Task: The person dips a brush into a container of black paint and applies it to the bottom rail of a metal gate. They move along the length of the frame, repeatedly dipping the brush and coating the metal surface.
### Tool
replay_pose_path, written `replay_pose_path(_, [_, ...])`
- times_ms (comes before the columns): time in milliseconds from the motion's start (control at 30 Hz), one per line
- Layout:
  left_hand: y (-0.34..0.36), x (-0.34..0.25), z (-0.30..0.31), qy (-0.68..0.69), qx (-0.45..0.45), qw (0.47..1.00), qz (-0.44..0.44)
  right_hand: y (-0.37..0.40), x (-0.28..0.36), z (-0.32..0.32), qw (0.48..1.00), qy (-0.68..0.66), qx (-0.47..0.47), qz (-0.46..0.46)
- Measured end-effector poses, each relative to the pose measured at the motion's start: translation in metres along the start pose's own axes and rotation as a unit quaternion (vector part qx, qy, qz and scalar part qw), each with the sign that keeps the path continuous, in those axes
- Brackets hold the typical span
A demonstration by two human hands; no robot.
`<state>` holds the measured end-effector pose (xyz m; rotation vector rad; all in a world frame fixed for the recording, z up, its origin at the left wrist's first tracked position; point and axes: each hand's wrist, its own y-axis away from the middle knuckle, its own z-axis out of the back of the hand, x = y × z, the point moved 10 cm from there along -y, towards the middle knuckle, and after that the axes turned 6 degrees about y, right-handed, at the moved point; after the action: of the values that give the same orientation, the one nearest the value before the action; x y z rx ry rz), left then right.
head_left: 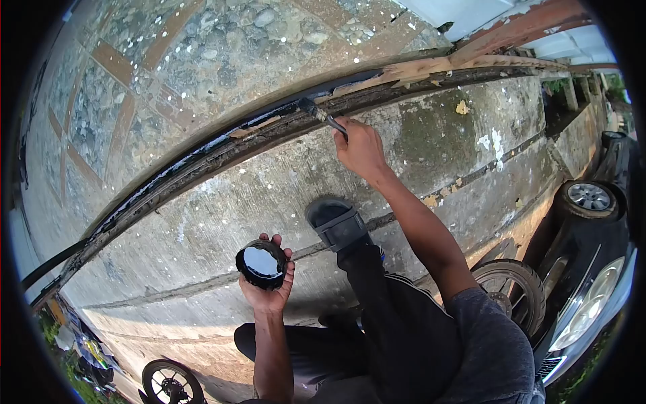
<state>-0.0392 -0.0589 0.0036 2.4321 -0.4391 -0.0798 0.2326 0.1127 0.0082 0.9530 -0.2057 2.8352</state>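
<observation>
In the head view my left hand cups a small round can from below, its fingers curled about the side. Glossy black paint inside it mirrors the sky. My right hand grips the handle of a paintbrush. Dark bristles touch the long narrow rail at the edge of the pebbled surface. Left of the brush the rail is mostly wet, shiny black; farther right it is bare tan-brown. A flake of tan material lies along the groove below the rail.
My sandalled foot rests on the concrete slab between my hands. At the right stand a motorcycle wheel and a dark car. Another wheel is at the lower left. A rusty beam meets the rail at the upper right.
</observation>
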Motion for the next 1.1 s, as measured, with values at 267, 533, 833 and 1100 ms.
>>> replay_pose_path(267, [-0.004, 0.005, 0.000, -0.003, 0.010, 1.000, 0.007, 0.014, -0.072, 0.009, 0.974, -0.027, 0.098, -0.202])
replay_pose_path(533, [-0.002, 0.018, -0.008, -0.014, 0.044, 0.998, 0.031, 0.010, -0.075, 0.040, 0.891, -0.279, 0.132, -0.332])
replay_pose_path(833, [-0.003, 0.031, -0.012, -0.023, 0.060, 0.997, 0.051, -0.006, -0.054, 0.068, 0.952, -0.179, 0.094, -0.229])
replay_pose_path(1100, [-0.005, 0.032, -0.006, -0.017, 0.016, 0.999, 0.030, -0.020, -0.019, 0.079, 0.993, 0.108, -0.013, -0.053])
